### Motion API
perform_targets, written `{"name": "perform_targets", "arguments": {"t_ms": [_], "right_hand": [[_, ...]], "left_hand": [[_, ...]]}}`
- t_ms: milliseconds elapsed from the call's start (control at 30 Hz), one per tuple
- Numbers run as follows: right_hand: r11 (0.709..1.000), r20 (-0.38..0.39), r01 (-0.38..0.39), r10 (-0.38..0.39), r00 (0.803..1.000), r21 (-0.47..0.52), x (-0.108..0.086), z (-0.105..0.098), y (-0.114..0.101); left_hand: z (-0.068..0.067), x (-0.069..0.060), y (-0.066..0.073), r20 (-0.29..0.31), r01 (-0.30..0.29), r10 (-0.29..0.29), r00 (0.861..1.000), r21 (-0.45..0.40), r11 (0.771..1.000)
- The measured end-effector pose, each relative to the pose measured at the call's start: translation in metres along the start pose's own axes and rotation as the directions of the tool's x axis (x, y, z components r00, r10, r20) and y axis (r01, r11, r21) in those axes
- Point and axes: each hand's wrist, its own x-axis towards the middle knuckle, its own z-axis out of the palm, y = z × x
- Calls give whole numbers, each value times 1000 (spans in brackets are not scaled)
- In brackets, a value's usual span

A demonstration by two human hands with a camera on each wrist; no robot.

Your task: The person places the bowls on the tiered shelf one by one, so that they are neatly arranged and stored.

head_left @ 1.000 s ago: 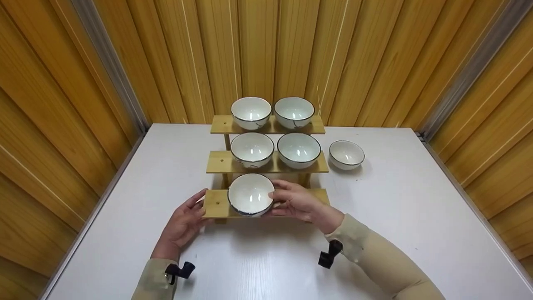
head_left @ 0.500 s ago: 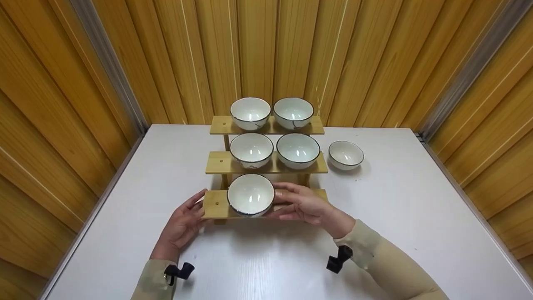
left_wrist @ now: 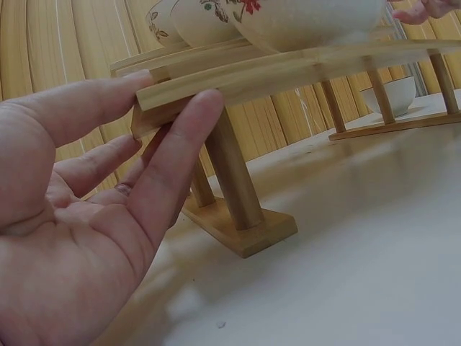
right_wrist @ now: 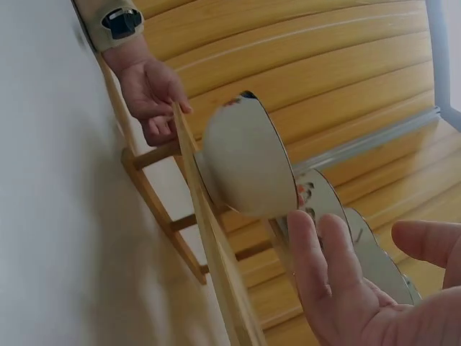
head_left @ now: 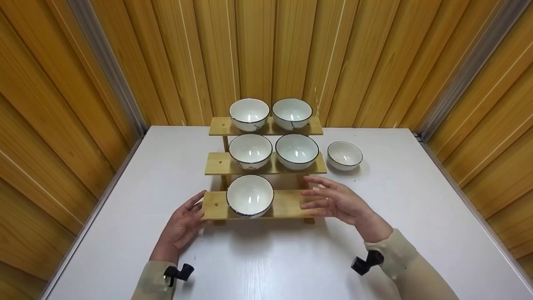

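Observation:
A wooden three-tier display rack [head_left: 287,204] stands on the table. One white dark-rimmed bowl [head_left: 250,196] sits upright on the left half of its bottom tier; in the right wrist view that bowl [right_wrist: 248,158] appears side-on. My left hand [head_left: 183,225] pinches the left end of the bottom tier, and the left wrist view shows its fingers [left_wrist: 176,151] above and below the board's edge [left_wrist: 180,90]. At the tier's right end is my right hand [head_left: 339,203], fingers spread and holding nothing, apart from the bowl. Whether it touches the board I cannot tell.
Two bowls stand on the middle tier, among them a right one [head_left: 297,152]; two more, including a left one [head_left: 249,114], fill the top tier. A smaller bowl [head_left: 344,156] sits on the white table [head_left: 266,266] right of the rack. Wood-look panels [head_left: 258,50] enclose the table.
My right hand has let go of the bottom-tier bowl and drawn away to the right, its fingers spreading. The bowl stays put, and my left hand keeps its hold on the rack.

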Motion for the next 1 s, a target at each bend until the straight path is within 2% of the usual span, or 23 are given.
{"name": "perform_targets", "arguments": {"t_ms": [133,233,367,533,700,933,1000], "right_hand": [[1000,-59,29,-29,998,-3,-12,-23,-6],[999,-145,37,-39,989,-15,-17,-40,-11],[999,-269,32,-34,962,-10,-20,-61,-17],[999,-382,37,-23,924,31,-20,-86,-19],[997,-502,40,-3,865,63,-12,-109,-18],[996,-667,5,56,743,89,8,-136,-12],[994,-691,10,71,720,113,14,-143,-9]], "left_hand": [[-1,0,1,3,4,-4,1000,-9,1000],[-1,-1,1,3,2,-2,1000,-20,1000],[-1,-1,1,8,0,1,1000,-39,999],[-1,-1,1,12,2,-1,1000,-43,999],[-1,-1,0,7,4,-3,1000,-29,1000],[-3,0,-1,26,-8,8,1000,-27,1000],[-3,0,-2,34,-16,17,999,-21,1000]]}}
